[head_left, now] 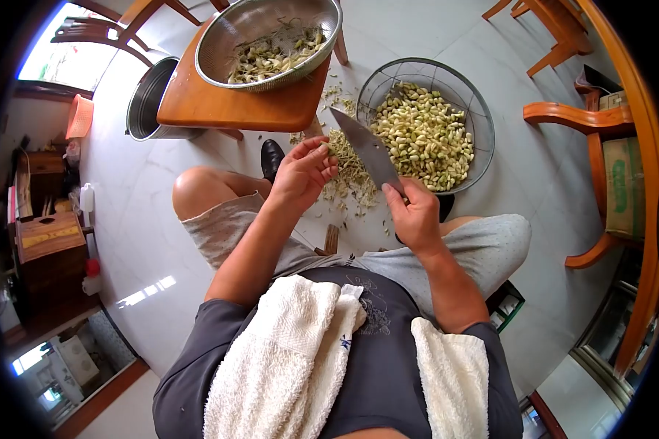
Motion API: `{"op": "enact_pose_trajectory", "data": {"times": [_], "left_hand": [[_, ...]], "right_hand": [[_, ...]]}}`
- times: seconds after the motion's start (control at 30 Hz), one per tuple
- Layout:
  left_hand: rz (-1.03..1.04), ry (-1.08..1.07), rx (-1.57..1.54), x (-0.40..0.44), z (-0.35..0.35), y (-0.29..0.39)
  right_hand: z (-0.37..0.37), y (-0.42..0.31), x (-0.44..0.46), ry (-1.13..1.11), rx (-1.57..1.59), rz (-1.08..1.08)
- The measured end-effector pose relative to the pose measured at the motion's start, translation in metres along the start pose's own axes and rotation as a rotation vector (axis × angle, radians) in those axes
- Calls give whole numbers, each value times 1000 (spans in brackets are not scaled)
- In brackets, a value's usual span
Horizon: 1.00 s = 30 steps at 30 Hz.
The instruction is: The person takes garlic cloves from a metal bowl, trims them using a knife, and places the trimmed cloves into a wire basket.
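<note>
My right hand [417, 216] is wrapped round the handle of a wide kitchen knife [371, 150], its blade angled up and to the left. My left hand [306, 172] is closed in a pinch left of the blade, apart from it. A small pale bulb [327, 150] seems to be between its thumb and finger, mostly hidden. Beyond the knife, a round wire-mesh basket [483, 99] holds many trimmed whitish-green bulbs [425, 139]. Trimmings [351, 175] lie in a heap on the floor between my hands and that basket.
A metal colander [220, 62] with untrimmed, stringy bulbs [274, 58] stands on a wooden stool [241, 106]. Behind the stool is a metal bucket [143, 106]. Wooden furniture [593, 117] and a cardboard box [624, 186] are at the right. A white towel [278, 351] hangs over my chest.
</note>
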State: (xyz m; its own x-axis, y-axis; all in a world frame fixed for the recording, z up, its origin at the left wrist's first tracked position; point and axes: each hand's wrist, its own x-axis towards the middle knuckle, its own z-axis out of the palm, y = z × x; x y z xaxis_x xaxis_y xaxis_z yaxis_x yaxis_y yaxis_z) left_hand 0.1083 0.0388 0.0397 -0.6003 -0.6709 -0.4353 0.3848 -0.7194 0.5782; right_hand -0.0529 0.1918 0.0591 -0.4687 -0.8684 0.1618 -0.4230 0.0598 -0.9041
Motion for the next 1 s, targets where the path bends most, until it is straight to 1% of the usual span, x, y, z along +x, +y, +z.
{"op": "enact_pose_trajectory", "data": {"times": [0.2,0.4,0.5,0.7,1.0], "left_hand": [[-79,81,-67,3,-3,-13],[-65,145,-110,-3,7,-20],[-45,115,-111,-4,6,-23],[-46,93,-121,-3,5,-26],[-67,35,-214,-5,4,-32]], "right_hand": [[4,-2,-2,12,-97,-109],[5,-3,-3,-2,-203,-157],[7,-1,-3,-3,-296,-237],[7,-7,-3,-13,-370,-243],[7,-6,-3,6,-374,-257]]}}
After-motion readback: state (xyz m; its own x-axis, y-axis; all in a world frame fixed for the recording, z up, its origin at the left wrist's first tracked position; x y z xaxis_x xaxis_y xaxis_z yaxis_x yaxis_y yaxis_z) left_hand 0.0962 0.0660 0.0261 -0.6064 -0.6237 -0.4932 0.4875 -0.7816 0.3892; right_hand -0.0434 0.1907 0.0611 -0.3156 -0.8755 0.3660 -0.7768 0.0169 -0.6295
